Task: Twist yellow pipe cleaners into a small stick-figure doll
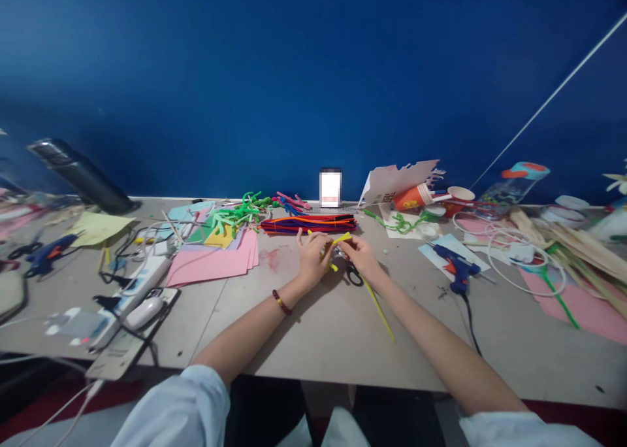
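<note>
Both hands meet over the middle of the table, each closed on yellow pipe cleaner [341, 238]. My left hand [313, 257] pinches it from the left, and a short bent yellow end shows below its fingertips. From the other side my right hand [362, 257] grips it with the fingers pressed together. A long yellow pipe cleaner [379, 308] runs from beneath the right hand toward the front of the table. Scissors with black handles [354, 275] lie under the right hand, their blades partly hidden. Just behind the hands is a bundle of red, purple and orange pipe cleaners [308, 224].
Pink paper [213, 264] and green twisted pipe cleaners [235, 217] lie left. A power strip [130, 297] with cables is farther left. On the right are a blue glue gun [455, 267], a paper cup [412, 197] and a clear bottle [509, 189]. A phone [330, 187] leans against the wall.
</note>
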The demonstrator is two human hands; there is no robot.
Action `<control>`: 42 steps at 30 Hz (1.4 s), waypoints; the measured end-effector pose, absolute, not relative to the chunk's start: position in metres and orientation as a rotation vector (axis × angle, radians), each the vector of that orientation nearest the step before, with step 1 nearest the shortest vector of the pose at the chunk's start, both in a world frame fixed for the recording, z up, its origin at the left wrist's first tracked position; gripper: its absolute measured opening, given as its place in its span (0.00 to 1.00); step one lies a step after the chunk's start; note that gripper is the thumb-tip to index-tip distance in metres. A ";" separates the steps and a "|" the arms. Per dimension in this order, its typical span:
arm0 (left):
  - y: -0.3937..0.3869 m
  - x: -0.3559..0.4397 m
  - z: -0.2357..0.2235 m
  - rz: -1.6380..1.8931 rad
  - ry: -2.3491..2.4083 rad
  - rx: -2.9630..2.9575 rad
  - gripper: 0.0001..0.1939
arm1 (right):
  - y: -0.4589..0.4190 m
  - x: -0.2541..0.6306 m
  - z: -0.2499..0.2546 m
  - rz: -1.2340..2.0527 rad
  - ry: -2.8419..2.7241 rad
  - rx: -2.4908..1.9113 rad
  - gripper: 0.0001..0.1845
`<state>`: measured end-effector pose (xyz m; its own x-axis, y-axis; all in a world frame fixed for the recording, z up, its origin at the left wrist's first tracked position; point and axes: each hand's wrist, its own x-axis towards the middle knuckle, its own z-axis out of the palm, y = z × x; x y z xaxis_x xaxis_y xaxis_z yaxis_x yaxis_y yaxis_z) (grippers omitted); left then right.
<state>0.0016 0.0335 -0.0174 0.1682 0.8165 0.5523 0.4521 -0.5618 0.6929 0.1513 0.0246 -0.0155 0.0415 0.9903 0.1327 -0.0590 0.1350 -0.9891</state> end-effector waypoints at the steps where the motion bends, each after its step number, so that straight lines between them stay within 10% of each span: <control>1: 0.034 0.001 -0.017 1.346 1.186 2.063 0.07 | 0.025 0.153 -0.015 1.093 -1.243 -1.070 0.18; 18: 0.036 0.001 -0.006 0.781 0.608 1.095 0.18 | 0.023 0.169 0.001 1.272 -1.440 -1.012 0.13; 31: 0.044 0.008 -0.011 1.068 0.755 0.841 0.31 | 0.039 0.169 -0.025 1.086 -0.929 -1.191 0.24; 42: 0.031 0.004 -0.014 1.415 1.206 2.106 0.05 | 0.027 0.153 -0.017 1.118 -0.935 -1.219 0.23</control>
